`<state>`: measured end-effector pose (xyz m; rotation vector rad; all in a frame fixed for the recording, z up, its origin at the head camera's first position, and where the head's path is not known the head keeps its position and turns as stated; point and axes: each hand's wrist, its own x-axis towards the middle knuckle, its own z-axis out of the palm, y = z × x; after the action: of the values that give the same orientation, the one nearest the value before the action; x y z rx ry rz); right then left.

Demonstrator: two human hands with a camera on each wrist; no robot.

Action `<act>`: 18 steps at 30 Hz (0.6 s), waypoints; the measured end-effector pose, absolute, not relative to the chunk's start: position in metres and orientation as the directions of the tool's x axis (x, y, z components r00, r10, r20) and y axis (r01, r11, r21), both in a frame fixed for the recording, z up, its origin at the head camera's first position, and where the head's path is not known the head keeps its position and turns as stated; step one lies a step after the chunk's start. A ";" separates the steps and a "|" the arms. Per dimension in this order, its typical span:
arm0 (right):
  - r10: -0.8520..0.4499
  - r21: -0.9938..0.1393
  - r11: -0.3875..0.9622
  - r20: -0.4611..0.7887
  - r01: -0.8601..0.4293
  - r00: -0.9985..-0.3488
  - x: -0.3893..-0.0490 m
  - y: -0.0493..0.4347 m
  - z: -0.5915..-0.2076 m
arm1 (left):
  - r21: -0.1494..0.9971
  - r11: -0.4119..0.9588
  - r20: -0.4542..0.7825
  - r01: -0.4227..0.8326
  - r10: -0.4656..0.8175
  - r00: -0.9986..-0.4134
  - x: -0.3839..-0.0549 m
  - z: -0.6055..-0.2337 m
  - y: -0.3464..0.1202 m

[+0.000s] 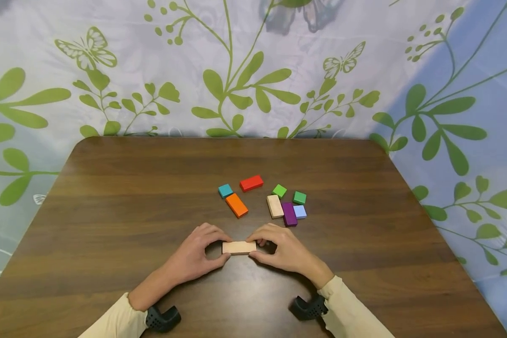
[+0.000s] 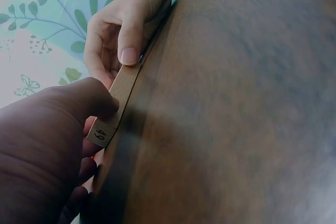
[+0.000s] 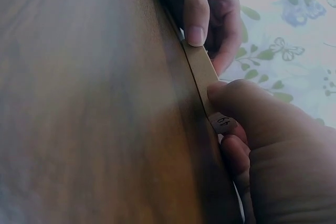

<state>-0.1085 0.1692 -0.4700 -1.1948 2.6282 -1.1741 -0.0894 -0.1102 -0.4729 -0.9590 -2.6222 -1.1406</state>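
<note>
On the tabletop (image 1: 110, 197), nearer me than the orange block (image 1: 237, 205), my left hand (image 1: 196, 251) and right hand (image 1: 287, 249) pinch opposite ends of one plain wooden block (image 1: 239, 247), which I judge could twist askew if either side presses harder.

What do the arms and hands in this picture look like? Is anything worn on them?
The left hand and right hand wear no gloves. Long, cream-coloured fabric sleeves cover the forearms. Beside each cuff sits a black, hooked device dotted with small holes; I see no cables.
</note>
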 end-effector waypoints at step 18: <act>-0.662 -0.635 0.425 0.269 -0.645 -0.700 -0.108 0.170 -0.470 | 0.634 0.529 0.287 0.564 0.516 -0.807 -0.089 -0.469 -0.110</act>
<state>-0.1081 0.1703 -0.4701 -1.2080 2.6328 -1.1579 -0.0888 -0.1104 -0.4686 -0.9517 -2.6905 -1.1523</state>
